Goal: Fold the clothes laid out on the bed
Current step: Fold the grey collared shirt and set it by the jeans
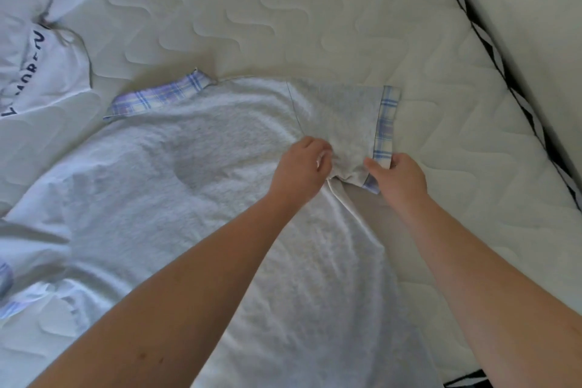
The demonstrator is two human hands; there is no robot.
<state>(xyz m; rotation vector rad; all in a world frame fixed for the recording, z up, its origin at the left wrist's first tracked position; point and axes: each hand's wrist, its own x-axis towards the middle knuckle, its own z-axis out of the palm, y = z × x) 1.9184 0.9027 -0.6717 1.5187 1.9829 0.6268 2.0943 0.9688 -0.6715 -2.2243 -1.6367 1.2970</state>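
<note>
Here both hands, left hand [302, 167] and right hand [400, 176], pinch the shirt's [195, 186] sleeve [349, 123].

The light is soft and even daylight, with only weak shadows under the forearms. The picture is slightly blurred overall, and the wide lens bends the frame edges.

the shirt [195, 198] is pale grey with a lilac-and-blue plaid collar [157, 96] and cuff [386, 123]. the white t-shirt [37, 41] has dark lettering. the mattress [315, 25] is cream, wave-quilted.

Quilted mattress [315, 25] w/ black-white edge trim [491, 50].
</note>
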